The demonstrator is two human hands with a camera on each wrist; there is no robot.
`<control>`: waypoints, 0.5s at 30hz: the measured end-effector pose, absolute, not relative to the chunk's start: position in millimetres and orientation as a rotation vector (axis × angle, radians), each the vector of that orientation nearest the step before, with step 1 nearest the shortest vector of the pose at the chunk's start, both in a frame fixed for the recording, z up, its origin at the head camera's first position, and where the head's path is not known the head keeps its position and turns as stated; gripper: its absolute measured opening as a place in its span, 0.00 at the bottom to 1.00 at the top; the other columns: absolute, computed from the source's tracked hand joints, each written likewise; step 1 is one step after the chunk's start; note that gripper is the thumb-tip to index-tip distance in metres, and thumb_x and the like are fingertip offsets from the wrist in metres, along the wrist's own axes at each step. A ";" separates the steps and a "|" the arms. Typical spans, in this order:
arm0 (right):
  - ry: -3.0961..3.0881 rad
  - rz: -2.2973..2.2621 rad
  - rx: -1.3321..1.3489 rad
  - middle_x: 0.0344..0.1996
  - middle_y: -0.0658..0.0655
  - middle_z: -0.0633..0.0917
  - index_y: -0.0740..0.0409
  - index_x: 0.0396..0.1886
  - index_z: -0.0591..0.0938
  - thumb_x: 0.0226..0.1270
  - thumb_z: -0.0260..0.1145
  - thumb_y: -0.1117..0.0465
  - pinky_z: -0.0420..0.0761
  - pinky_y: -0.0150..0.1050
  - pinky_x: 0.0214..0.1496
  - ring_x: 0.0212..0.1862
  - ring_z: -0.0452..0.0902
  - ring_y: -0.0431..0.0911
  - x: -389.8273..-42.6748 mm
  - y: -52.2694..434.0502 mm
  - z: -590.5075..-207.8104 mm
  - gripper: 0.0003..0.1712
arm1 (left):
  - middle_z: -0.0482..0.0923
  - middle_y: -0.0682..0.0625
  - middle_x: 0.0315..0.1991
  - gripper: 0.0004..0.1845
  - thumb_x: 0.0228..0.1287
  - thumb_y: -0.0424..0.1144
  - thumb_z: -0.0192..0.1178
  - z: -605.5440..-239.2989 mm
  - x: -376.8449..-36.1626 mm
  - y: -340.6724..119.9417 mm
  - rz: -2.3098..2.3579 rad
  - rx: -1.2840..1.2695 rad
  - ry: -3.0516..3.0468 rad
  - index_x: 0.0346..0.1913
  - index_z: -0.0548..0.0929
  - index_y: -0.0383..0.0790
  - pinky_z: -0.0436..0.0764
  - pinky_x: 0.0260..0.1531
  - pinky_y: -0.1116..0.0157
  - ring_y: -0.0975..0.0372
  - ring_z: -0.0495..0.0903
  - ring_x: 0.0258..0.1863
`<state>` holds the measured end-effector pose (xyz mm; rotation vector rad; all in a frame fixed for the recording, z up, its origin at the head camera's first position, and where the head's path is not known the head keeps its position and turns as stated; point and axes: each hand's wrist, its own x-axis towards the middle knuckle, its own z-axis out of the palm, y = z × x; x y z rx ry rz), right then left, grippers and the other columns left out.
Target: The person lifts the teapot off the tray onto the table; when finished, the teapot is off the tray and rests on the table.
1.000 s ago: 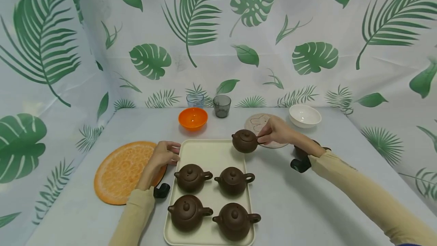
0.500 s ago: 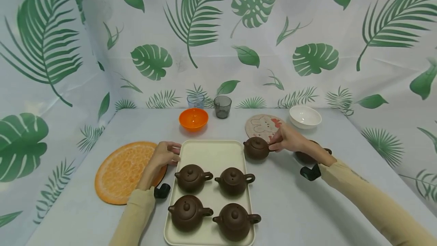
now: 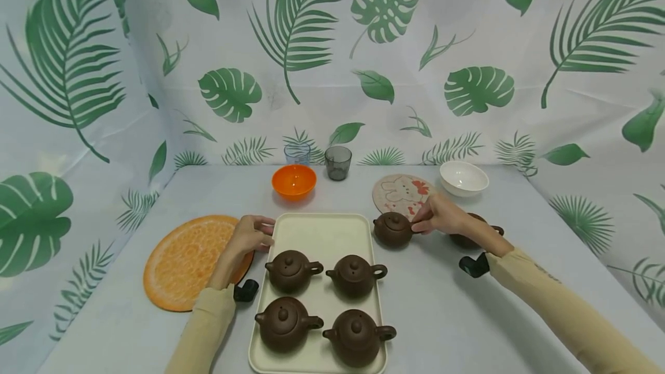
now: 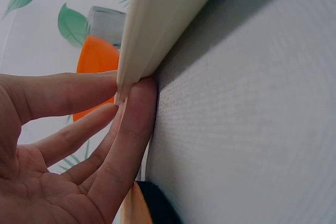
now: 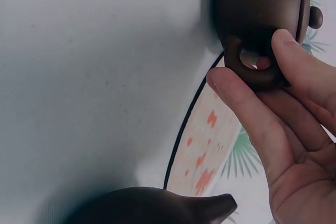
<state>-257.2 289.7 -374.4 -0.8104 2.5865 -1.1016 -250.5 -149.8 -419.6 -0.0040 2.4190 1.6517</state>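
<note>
My right hand (image 3: pixel 440 213) pinches the loop handle of a small dark brown teapot (image 3: pixel 392 229), upright just right of the tray's far corner. In the right wrist view, thumb and fingers lie around that handle (image 5: pixel 254 77), with the teapot's body low over the white tabletop. With its fingertips, my left hand (image 3: pixel 249 236) holds the left rim of the cream tray (image 3: pixel 322 227); the left wrist view shows the tray's edge (image 4: pixel 137 51) between thumb and fingers. Several matching teapots (image 3: pixel 290 271) stand on the tray's near half, in two rows, handles to the right.
Another brown teapot (image 3: pixel 467 238) stands at the right, partly behind my right forearm. A round bunny mat (image 3: pixel 397 192), white bowl (image 3: pixel 464 179), orange bowl (image 3: pixel 294 182), grey glass (image 3: pixel 338 163) and blue glass (image 3: pixel 297 153) stand behind. An orange-slice mat (image 3: pixel 182 264) lies left.
My right hand has carried the teapot rightward and down from over the tray's far right corner to the table beside it. My left hand has stayed at the tray rim.
</note>
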 end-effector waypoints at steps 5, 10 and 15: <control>2.610 -1.065 -0.808 0.27 0.66 0.87 0.75 0.32 0.86 0.55 0.71 0.70 0.84 0.34 0.28 0.28 0.86 0.52 -255.0 289.3 -374.0 0.08 | 0.79 0.35 0.39 0.25 0.46 0.18 0.61 -420.1 -250.1 -149.4 1.652 -0.012 2.419 0.54 0.77 0.24 0.85 0.28 0.61 0.56 0.81 0.28; 2.677 -0.966 -0.813 0.27 0.61 0.88 0.73 0.33 0.86 0.56 0.71 0.68 0.83 0.32 0.28 0.28 0.85 0.45 -255.4 289.5 -374.8 0.09 | 0.79 0.35 0.39 0.25 0.46 0.18 0.61 -420.6 -251.0 -149.7 1.668 -0.015 2.411 0.53 0.78 0.24 0.85 0.28 0.61 0.57 0.81 0.27; 2.750 -0.867 -0.840 0.27 0.57 0.88 0.70 0.33 0.87 0.56 0.71 0.67 0.81 0.30 0.29 0.29 0.82 0.37 -256.9 288.5 -374.4 0.09 | 0.79 0.35 0.39 0.25 0.46 0.18 0.61 -420.0 -250.7 -150.1 1.662 -0.012 2.418 0.53 0.78 0.24 0.85 0.28 0.61 0.57 0.80 0.27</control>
